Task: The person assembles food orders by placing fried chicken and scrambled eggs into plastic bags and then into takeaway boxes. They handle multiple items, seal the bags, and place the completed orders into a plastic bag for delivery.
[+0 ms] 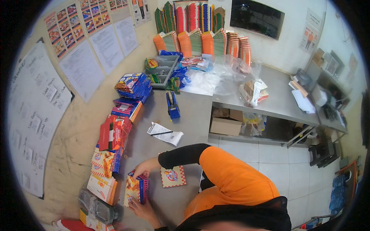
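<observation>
On the steel table I have a small printed food box (132, 185), yellow-orange on one face with a blue and pink patterned side. My left hand (142, 209) grips its near end, fingers laid over the printed face. At the far end my right hand (145, 168) has its fingers bent down onto the top edge; the fingertips are partly hidden. A flat cream box (173, 178) with a red checked border lies under my right forearm, apart from both hands. Beyond it rests a long white paper slip (166, 133) with a dark pen (162, 133) across it.
Along the wall runs a row of folded cartons (115, 133) and clear plastic tubs (104, 211). A blue tape dispenser (173, 106) stands farther back, near a grey divided tray (163, 71). Orange carton stacks (208, 42) and plastic bags (235, 77) fill the back counter.
</observation>
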### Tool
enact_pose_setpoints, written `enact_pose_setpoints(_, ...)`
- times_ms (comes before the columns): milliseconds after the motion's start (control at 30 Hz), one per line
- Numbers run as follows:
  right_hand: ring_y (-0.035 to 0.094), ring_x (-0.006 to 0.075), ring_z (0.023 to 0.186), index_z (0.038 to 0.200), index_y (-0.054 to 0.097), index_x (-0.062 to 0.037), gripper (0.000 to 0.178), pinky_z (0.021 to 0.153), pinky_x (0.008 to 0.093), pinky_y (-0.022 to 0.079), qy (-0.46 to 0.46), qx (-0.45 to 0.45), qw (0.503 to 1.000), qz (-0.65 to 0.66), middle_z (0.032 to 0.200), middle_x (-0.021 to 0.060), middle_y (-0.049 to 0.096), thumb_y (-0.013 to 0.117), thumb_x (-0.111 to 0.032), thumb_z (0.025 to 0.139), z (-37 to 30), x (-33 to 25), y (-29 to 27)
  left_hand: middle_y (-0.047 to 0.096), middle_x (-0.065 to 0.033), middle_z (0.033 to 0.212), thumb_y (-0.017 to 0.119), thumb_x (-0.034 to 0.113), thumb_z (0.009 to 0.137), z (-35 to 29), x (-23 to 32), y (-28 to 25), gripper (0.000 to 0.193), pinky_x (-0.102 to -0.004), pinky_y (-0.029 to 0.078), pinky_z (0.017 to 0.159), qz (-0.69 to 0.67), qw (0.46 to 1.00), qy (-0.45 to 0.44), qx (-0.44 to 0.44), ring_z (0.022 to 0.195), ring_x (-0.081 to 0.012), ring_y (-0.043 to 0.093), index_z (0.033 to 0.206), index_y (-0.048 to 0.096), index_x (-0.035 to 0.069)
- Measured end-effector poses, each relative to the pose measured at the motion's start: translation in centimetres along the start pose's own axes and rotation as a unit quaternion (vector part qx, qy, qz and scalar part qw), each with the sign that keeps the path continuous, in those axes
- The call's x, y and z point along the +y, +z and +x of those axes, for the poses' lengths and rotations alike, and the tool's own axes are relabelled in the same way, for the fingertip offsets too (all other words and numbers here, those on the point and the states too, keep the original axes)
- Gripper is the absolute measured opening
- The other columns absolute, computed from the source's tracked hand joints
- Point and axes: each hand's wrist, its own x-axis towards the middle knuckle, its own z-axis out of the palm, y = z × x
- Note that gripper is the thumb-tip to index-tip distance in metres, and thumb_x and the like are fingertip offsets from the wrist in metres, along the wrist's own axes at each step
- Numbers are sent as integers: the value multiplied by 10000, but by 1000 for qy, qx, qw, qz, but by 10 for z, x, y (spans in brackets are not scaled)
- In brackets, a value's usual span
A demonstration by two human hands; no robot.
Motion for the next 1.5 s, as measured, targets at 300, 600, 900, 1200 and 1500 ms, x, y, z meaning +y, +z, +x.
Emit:
enact_pose_setpoints(300,499,371,1075,1304,401,-11,691,895,450,414,-48,100,874,-472,1184,259,517,439,-519,837,46,24,-16,343,-179,1328,789,248,629,6,-2,14,795,-478,418,920,-7,1000,22,-17,1229,-358,362,1286,385,54)
enact_pose_setpoints(600,471,416,1106,1300,369,22,865,947,429,383,-189,200,856,-437,1161,295,516,507,-651,775,21,29,16,240,-219,1417,662,247,830,7,-41,41,723,-407,311,1035,-527,798,-290,-36,1286,-310,298,1358,258,-36)
enact_pose_setpoints(900,570,380,989,1303,221,45,971,847,406,451,-279,138,914,-262,1067,265,572,630,-608,712,-93,-12,4,249,-216,1416,642,230,844,8,37,17,714,-400,301,1041,-394,888,-235,16,1294,-300,288,1374,239,-29)
enact_pose_setpoints(1200,596,387,865,1138,511,7,757,755,439,469,-223,233,854,-409,894,237,618,663,-569,671,-214,49,-56,257,-214,1413,630,223,851,8,177,55,703,-398,297,1043,-273,942,-190,44,1297,-296,284,1376,236,-26)
enact_pose_setpoints(1500,488,328,1062,1283,412,-74,539,893,449,379,-416,326,744,-408,1130,173,516,564,-348,844,-265,73,-72,266,-211,1410,619,217,857,19,242,83,691,-395,293,1045,-188,957,-209,69,1300,-292,280,1379,234,-23)
